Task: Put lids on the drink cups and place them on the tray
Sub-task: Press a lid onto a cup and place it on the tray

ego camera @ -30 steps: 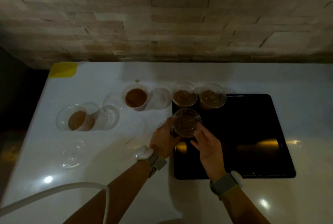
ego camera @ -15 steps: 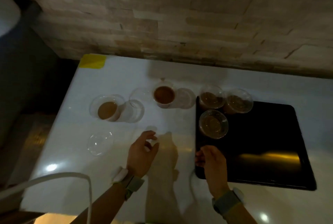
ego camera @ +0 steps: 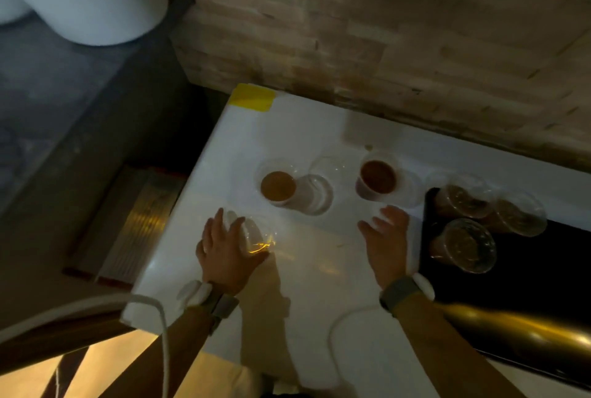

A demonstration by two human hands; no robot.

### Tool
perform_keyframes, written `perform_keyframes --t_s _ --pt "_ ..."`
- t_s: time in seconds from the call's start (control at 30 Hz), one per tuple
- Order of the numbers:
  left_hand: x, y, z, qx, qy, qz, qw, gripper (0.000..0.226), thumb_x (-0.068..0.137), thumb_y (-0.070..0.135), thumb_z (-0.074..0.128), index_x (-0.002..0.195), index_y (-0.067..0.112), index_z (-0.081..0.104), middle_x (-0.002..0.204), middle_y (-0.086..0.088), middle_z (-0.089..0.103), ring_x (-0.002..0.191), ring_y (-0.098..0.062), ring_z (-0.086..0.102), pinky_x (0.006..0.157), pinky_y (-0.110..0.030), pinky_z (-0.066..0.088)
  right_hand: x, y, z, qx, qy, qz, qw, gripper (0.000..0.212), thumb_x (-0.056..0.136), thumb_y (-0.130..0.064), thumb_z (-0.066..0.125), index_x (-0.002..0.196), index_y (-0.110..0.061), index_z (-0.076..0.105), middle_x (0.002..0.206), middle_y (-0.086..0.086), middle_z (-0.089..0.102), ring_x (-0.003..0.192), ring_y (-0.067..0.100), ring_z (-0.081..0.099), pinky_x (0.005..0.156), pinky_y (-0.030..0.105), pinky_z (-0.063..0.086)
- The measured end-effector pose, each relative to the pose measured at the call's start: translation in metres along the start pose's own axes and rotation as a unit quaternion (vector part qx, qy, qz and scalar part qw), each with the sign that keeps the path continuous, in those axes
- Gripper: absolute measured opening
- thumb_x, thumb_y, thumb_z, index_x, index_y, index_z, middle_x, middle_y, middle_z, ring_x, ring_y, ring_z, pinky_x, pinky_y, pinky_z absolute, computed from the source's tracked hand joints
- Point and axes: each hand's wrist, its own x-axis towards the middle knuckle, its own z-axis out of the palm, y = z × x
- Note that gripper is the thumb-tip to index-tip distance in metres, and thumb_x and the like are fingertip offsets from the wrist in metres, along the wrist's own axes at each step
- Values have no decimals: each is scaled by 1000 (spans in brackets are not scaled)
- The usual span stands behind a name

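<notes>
Two uncovered cups of brown drink stand on the white table: one at the left (ego camera: 277, 188) and one further right (ego camera: 377, 177). Three lidded cups sit on the black tray (ego camera: 543, 257), the nearest (ego camera: 468, 245) in front of two others (ego camera: 463, 202) (ego camera: 519, 213). My left hand (ego camera: 224, 247) lies over a clear loose lid (ego camera: 257, 237) near the table's left edge, fingers touching it. My right hand (ego camera: 388, 237) hovers with fingers spread, holding nothing, just left of the tray. Another clear lid (ego camera: 315, 194) lies beside the left cup.
A brick wall runs behind the table. Yellow tape (ego camera: 252, 97) marks the far left corner. The table's left edge drops to a dark floor. A white cable (ego camera: 153, 317) hangs near my left arm.
Both hands let go of the third lidded cup on the tray. My left hand moved left onto the loose lid, my right hand moved off the tray. The view swung left.
</notes>
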Motion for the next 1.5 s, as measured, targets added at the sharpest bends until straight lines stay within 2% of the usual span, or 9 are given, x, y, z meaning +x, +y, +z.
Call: perform_keyframes --t_s 0.07,0.2,0.5,0.73,0.93,1.17,1.27,1.4,1.5 --pt "4 -7 1 0 -23 28 999 92 69 65 68 144 29 30 158 0 20 144 -27 16 112 -52 24 14 -10 9 10 30 10 999 73 81 -6 75 141 -18 35 135 11 53 115 24 56 99 42 49" --pt "6 -15 7 -7 -26 55 998 98 65 66 69 145 27 27 152 4 32 139 -23 28 107 -48 32 43 -27 20 52 54 -25 997 100 72 12 78 149 -15 21 149 12 39 129 24 45 102 34 40" --pt "7 -12 7 -155 -75 31 985 109 56 34 89 141 35 21 132 -2 41 110 -26 55 85 -42 54 57 -39 21 26 73 -77 994 87 64 -2 90 137 -1 43 134 19 57 122 33 55 108 50 42" --pt "-9 -13 1 -291 -88 -14 953 81 69 15 83 136 21 37 92 11 58 81 -4 59 65 -6 41 50 -29 12 -5 37 -97 995 73 66 -19 92 125 1 55 121 17 66 112 31 63 100 48 49" --pt "-22 -3 3 -349 -77 -37 933 25 81 14 73 97 26 58 87 5 69 82 -18 68 75 -36 57 23 -8 7 25 10 -90 996 73 66 -13 92 127 0 54 120 16 66 111 29 64 100 49 50" --pt "-30 30 8 -446 -58 -39 892 21 85 17 69 89 37 66 98 0 71 92 -24 68 77 -45 58 -27 23 -1 18 -17 -104 994 74 66 -3 89 127 0 48 124 16 62 115 29 61 103 42 48" --pt "-35 50 5 -465 -71 -15 882 38 90 10 62 80 46 69 112 -9 70 106 -28 64 94 -51 51 -47 30 -6 2 -34 -108 994 78 64 -6 91 129 -3 48 125 15 62 117 28 60 105 43 47" --pt "-45 74 2 -513 -98 -25 852 27 93 8 56 97 32 67 110 -5 70 101 -18 67 98 -51 49 -66 31 -14 -2 -50 -127 991 67 63 -18 93 119 -16 58 115 5 66 108 16 64 101 40 50" --pt "-51 88 3 -462 -94 43 881 22 95 12 54 108 23 67 115 -5 69 107 -16 64 99 -48 48 -81 35 -19 8 -73 -130 989 57 67 -32 90 115 -30 59 112 -12 67 105 5 64 98 31 51"
